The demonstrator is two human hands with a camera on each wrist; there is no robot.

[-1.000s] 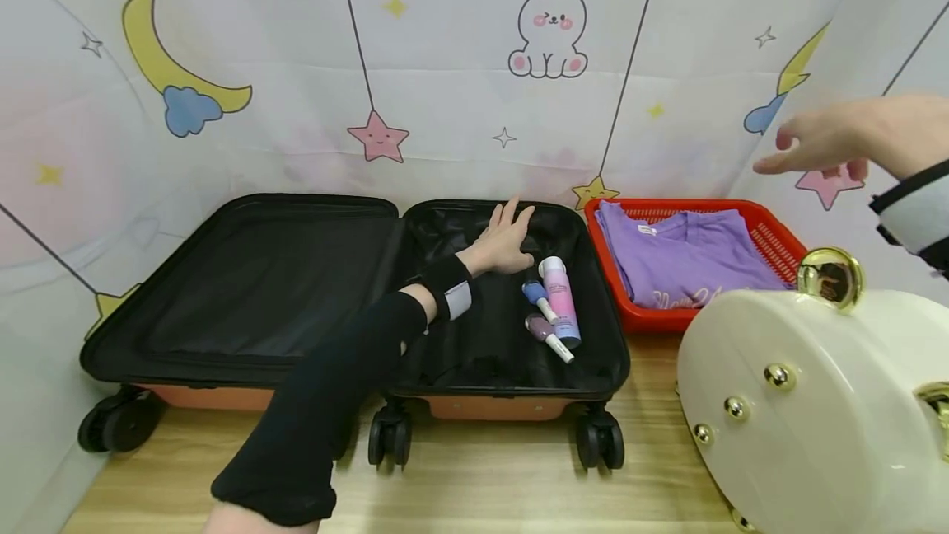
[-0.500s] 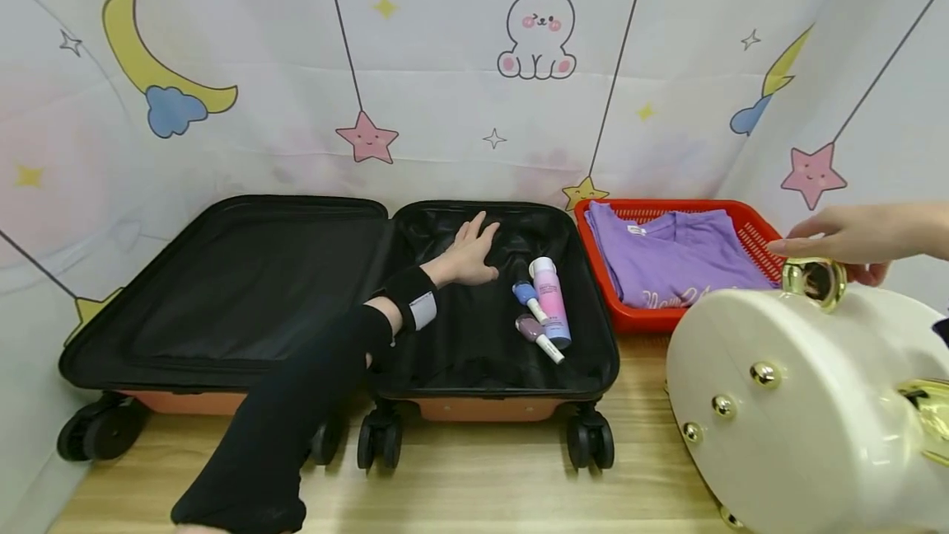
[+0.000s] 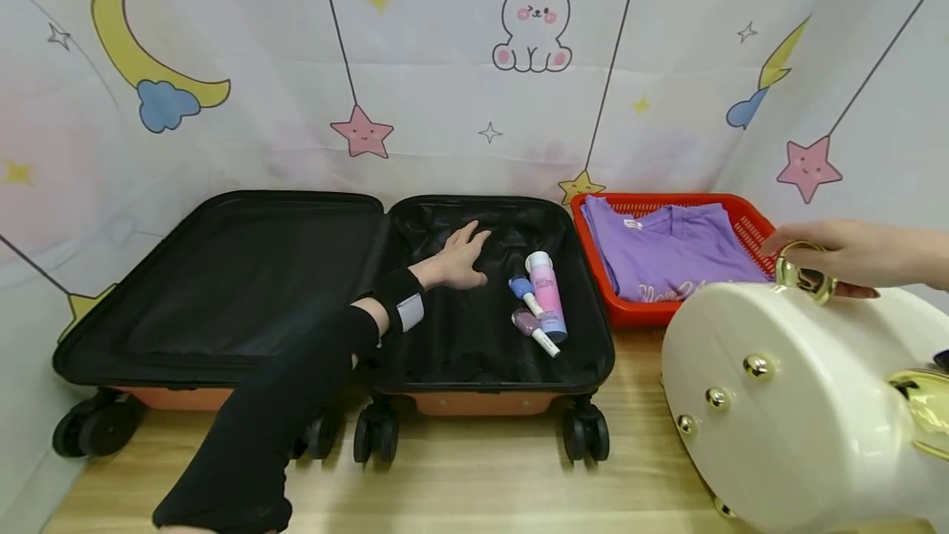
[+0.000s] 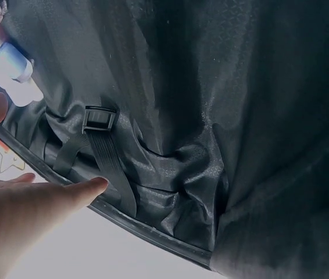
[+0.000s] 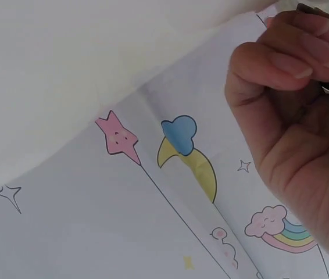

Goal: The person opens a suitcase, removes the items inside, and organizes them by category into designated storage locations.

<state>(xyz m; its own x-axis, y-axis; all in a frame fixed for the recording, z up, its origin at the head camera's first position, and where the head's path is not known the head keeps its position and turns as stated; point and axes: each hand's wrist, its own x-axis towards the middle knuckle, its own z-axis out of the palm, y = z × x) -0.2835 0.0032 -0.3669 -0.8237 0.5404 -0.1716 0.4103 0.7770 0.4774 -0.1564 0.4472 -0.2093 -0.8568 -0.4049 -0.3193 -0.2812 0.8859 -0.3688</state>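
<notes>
My left hand point(image 3: 455, 260) is spread with its fingers extended over the right half of an open black-lined suitcase point(image 3: 474, 381). In the left wrist view, a black strap buckle point(image 4: 100, 118) lies in the lining just beyond the fingertips. To the hand's right lie a pink-and-blue bottle point(image 3: 547, 295), a nail polish bottle with blue polish point(image 3: 521, 287) and another with mauve polish point(image 3: 525, 321). My right hand point(image 3: 853, 255) curls its fingers round the gold handle point(image 3: 789, 270) on top of a cream rounded case point(image 3: 756, 419). The right wrist view shows these fingers bent towards the palm.
A red basket point(image 3: 630, 316) holding a folded purple shirt point(image 3: 667, 254) stands between suitcase and cream case. At left lies the suitcase's other black half point(image 3: 245, 287). Black wheels point(image 3: 586, 431) face the front. A patterned white curtain point(image 3: 445, 39) hangs behind, above the wood-look surface point(image 3: 474, 484).
My right hand has come down from the air onto the cream case's handle and curled round it. The left hand has drawn back leftwards, away from the bottles. The whole view has shifted slightly.
</notes>
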